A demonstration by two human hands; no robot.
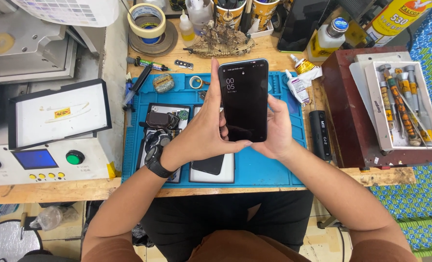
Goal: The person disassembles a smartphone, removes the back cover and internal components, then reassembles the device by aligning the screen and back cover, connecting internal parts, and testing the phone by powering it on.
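Black rectangular glass-fronted smartphone (pixel 243 99), screen lit and facing up, is held upright above the blue silicone work mat (pixel 269 170) that covers the middle of the wooden bench (pixel 41 191). The left hand (pixel 204 131) clasps its left edge, fingers stretched up along the side and thumb curled under the bottom end. The right hand (pixel 276 128) presses against the right edge, fingers wrapped behind the phone.

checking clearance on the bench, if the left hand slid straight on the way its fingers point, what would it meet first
Probably the small tape ring on the blue silicone mat; the left hand, holding the black smartphone, points up-bench, though its height above the mat is unclear.
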